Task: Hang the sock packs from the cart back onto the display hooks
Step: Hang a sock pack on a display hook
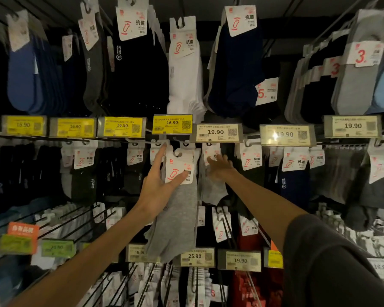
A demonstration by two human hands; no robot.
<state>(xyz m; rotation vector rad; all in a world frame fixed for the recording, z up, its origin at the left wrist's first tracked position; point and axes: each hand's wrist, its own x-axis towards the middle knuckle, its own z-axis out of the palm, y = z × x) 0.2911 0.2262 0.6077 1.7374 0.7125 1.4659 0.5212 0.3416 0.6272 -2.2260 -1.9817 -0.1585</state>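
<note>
A grey sock pack (pixel 177 209) with a white header card hangs in front of the middle row of the display. My left hand (pixel 159 185) holds it, thumb across the card and fingers stretched up behind it toward the hook (pixel 158 142) under the 16.90 price tag. The card's hanger hole sits just below and right of that hook. My right hand (pixel 220 166) reaches past it, fingers spread against the grey packs (pixel 211 185) hanging further back. The cart is out of view.
Rows of hanging sock packs fill the wall: black, navy and white packs (pixel 184 69) above, red and white ones below. Price tags (pixel 216 132) line each rail. Bare metal hooks (pixel 71 220) stick out at the lower left.
</note>
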